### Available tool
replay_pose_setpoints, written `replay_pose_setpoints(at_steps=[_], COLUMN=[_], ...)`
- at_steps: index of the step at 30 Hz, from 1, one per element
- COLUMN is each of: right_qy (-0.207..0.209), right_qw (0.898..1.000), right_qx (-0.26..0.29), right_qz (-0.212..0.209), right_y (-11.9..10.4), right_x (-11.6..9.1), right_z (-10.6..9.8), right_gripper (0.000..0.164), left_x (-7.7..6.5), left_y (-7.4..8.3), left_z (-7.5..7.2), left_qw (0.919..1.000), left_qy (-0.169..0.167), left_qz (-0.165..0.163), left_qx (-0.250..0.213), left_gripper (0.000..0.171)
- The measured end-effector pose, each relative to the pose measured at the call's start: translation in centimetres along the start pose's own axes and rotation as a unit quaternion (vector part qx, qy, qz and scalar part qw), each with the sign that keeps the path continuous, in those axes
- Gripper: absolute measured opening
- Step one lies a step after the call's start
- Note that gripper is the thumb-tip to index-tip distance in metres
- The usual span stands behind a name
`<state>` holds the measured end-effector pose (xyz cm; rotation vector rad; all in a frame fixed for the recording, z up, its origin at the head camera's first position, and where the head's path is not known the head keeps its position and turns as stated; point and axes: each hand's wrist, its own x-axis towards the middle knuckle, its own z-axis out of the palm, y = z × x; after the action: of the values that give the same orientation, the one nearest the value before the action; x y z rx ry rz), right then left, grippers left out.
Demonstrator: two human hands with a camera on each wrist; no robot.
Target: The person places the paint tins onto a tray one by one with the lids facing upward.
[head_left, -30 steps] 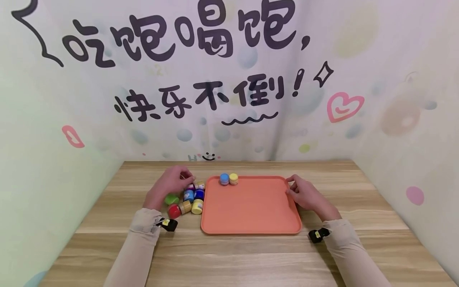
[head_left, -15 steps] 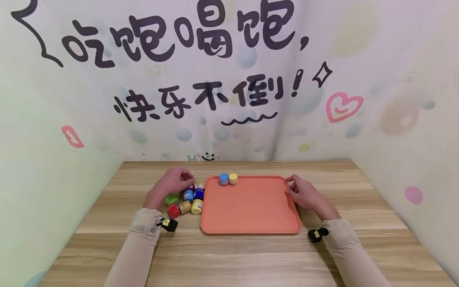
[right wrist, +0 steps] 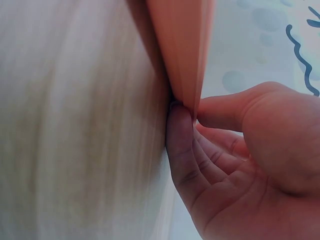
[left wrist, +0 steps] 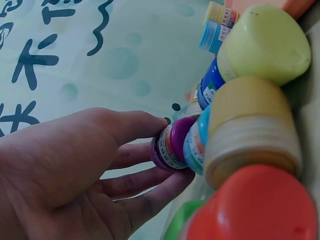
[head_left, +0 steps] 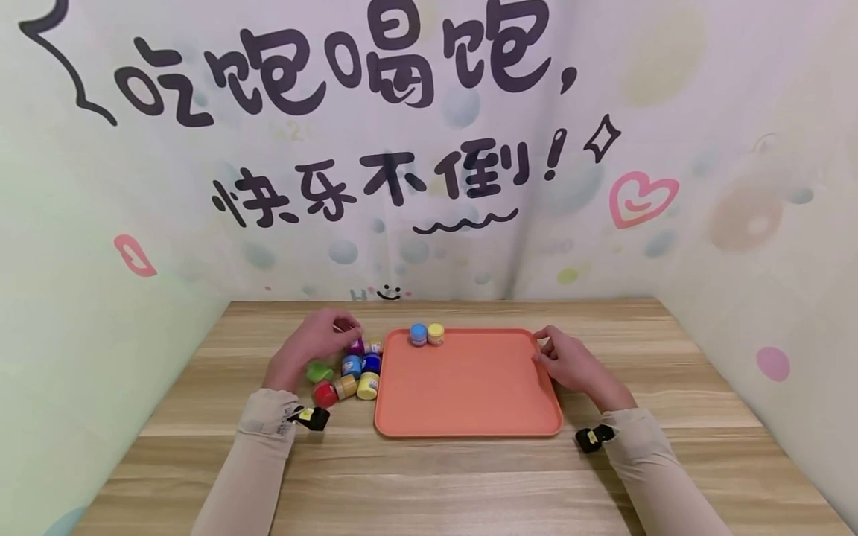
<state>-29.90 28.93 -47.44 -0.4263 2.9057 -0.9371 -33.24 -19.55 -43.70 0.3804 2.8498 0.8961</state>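
Purple jar (left wrist: pixel 171 144), partly hidden from head, fuller from left wrist

Tray (head_left: pixel 469 394) on table (head_left: pixel 436 491), two jars (head_left: pixel 418 336) on its back left, more jars (head_left: pixel 351 365) beside its left edge

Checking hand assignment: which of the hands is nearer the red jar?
Left. The left hand is a little beyond the red jar, pinching a purple jar; the right hand is across the orange tray, at its right edge.
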Motion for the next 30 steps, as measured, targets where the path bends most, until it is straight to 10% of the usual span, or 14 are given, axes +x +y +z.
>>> replay_pose_setpoints(at_steps=[30], right_qy=[0.005], right_qw=[1.0], right_qx=[-0.001], right_qz=[0.005], right_y=[-0.1], right_x=[-0.1], right_z=[-0.1], right_gripper=[0.039], left_x=[0.1], left_y=[1.9], left_z=[-0.5], left_qw=[0.9954], left_qy=[0.088], left_qz=[0.034], left_qx=[-0.018], left_gripper=[0.03])
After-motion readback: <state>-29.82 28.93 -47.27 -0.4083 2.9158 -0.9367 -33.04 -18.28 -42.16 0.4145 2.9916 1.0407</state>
